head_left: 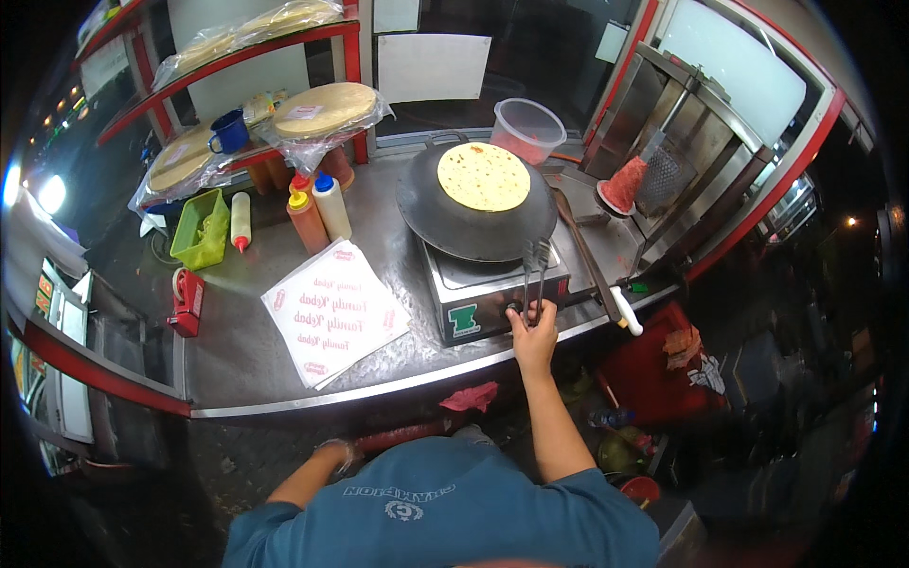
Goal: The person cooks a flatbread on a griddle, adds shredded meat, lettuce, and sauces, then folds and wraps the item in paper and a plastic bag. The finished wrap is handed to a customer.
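Observation:
My right hand point(535, 333) is closed around a pair of dark metal tongs point(538, 268), whose tips point up in front of the pan. Its thumb and a finger are at the knob on the front of the gas stove point(485, 319). On the stove rests a black domed pan point(440, 213), and a round yellow flatbread point(483, 176) with brown spots lies on it, right of the middle. My left hand point(343, 454) hangs low in front of the counter, beside my body; its fingers are too dark and small to make out.
Printed paper sheets point(331, 317) lie left of the stove. Sauce bottles point(317, 213), a green basket point(201, 230) and a red tape dispenser point(187, 303) stand farther left. A long knife point(623, 312) overhangs the counter edge. At right, a vertical grill holds a meat cone point(623, 185).

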`<state>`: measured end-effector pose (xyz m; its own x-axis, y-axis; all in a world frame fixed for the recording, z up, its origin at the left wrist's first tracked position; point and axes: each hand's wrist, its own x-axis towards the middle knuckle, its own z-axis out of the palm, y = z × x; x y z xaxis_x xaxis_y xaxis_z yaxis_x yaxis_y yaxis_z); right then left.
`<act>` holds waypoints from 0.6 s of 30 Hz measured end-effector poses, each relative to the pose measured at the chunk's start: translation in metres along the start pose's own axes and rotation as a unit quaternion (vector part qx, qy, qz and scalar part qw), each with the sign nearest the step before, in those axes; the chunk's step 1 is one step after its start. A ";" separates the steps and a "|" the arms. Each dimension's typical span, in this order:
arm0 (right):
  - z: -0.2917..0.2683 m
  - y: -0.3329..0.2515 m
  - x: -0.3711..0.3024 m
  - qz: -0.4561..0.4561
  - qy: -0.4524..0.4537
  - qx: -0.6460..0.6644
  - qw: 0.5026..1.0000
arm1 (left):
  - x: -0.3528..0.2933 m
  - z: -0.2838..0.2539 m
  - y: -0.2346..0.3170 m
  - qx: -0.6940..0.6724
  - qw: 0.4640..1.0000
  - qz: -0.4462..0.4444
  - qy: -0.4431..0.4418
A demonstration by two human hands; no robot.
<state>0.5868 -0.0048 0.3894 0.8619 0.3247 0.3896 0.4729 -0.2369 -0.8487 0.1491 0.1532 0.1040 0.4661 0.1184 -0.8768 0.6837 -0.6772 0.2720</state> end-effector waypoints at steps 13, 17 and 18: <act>-0.003 -0.092 0.164 -0.228 -0.281 -0.408 0.838 | 0.066 -0.026 0.094 -0.052 0.989 0.130 0.051; -0.016 -0.115 0.165 -0.264 -0.233 -0.242 0.904 | 0.033 0.046 0.061 -0.132 0.987 0.037 0.081; -0.007 -0.115 0.171 -0.283 -0.275 -0.261 0.881 | 0.022 0.070 0.056 -0.153 0.984 -0.004 0.087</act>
<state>0.6816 0.0715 0.5559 0.3086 0.8871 0.3433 0.9423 -0.2360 -0.2374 0.1589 0.0670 0.0725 0.5317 0.2633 -0.8050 0.8119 -0.4291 0.3959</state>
